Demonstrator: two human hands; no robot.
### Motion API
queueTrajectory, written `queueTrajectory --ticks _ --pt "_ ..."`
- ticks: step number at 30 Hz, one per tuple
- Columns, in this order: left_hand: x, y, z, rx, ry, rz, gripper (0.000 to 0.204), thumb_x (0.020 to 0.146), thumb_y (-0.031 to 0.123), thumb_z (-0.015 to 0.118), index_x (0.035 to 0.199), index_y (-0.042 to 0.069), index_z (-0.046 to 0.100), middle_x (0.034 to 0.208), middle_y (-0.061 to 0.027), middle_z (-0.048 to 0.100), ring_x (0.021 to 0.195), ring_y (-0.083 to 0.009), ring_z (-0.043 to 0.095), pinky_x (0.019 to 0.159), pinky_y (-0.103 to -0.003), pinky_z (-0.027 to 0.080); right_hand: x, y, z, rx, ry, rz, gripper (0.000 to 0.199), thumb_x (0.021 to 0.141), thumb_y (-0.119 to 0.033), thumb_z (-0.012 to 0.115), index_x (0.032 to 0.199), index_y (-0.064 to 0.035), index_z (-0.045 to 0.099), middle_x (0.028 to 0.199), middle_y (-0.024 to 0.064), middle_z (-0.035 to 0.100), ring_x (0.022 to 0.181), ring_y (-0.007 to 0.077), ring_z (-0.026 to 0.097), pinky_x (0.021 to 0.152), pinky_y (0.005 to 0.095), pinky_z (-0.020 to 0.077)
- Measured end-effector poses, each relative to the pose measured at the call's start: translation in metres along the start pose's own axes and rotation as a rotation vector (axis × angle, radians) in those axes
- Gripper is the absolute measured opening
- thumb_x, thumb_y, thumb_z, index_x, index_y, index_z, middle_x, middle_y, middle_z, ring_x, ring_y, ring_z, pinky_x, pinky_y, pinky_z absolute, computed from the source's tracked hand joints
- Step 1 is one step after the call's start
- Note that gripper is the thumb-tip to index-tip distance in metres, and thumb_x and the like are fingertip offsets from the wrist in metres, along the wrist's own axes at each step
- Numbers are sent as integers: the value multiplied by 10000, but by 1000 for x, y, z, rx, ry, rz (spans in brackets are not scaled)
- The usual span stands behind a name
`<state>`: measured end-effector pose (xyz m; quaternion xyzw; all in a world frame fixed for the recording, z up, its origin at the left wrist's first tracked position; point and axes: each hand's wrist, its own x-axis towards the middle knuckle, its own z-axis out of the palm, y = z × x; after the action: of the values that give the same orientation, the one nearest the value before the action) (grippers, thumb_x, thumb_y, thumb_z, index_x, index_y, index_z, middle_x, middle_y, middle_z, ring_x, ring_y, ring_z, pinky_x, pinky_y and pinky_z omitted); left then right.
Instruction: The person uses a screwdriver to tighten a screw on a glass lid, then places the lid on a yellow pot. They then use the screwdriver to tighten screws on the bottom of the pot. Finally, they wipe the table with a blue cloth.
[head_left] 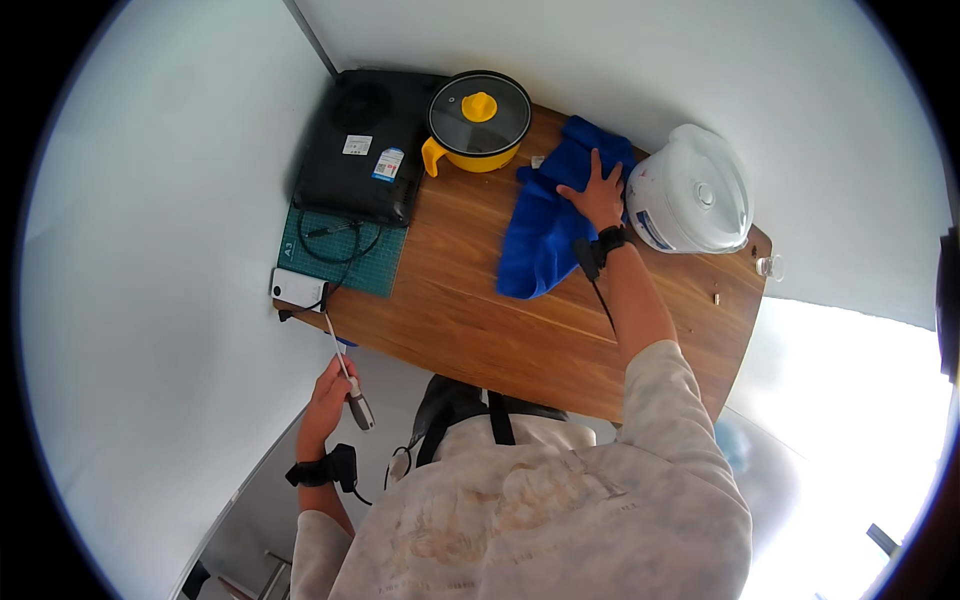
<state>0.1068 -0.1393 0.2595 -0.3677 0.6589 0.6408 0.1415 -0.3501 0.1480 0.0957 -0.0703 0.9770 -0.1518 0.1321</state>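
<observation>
My left hand [326, 398] is beyond the table's front left edge, fingers closed round a screwdriver [361, 409]. The screwdriver has a grey and light handle, and its long thin shaft points up toward the table corner. Over the table, my right hand [598, 197] lies with fingers spread on a rumpled blue cloth [540, 240]. Nothing shows in its grip. Close to the right of that hand stands a white round tub [655, 210] with a translucent lid. Wristbands with cables sit on both my wrists.
On the wooden table [460, 270], a yellow pot [480, 158] with a glass lid stands beside a flat black appliance [345, 185]. A green cutting mat [375, 275], a black cable [310, 255] and a white box-shaped device [298, 289] occupy the left corner. A small clear cup [771, 267] is at the right edge.
</observation>
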Motion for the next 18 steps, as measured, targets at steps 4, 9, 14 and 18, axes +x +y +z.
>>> queueTrajectory --ticks 4,9,14,18 --pt "-4 -14 -5 19 29 -45 95 915 140 452 985 90 494 852 6 523 776 -94 481 693 -258 415 52 -6 17 -42 -5 -152 1103 684 -551 845 1573 -360 222 1619 227 193 1422 496 294 1092 649 345" --pt "-13 -31 -7 -39 73 -95 91 923 159 467 981 97 500 853 3 536 781 -93 491 683 -252 419 77 -52 31 -45 -42 -329 983 688 -350 840 1532 -333 337 1597 152 307 1436 433 312 1081 665 348" --pt "-13 -27 -8 -29 85 -103 98 916 156 465 980 90 502 858 -7 540 783 -103 501 687 -260 425 85 -62 41 -164 -81 -448 832 723 -196 782 1472 -278 428 1580 129 351 1424 410 338 1058 667 372" --pt "-7 -32 -6 -69 104 -99 106 905 155 466 977 86 501 858 -11 539 786 -109 506 691 -265 427 55 -59 35 -113 -138 -448 768 751 -127 750 1448 -257 456 1562 133 369 1400 403 365 1021 670 405"
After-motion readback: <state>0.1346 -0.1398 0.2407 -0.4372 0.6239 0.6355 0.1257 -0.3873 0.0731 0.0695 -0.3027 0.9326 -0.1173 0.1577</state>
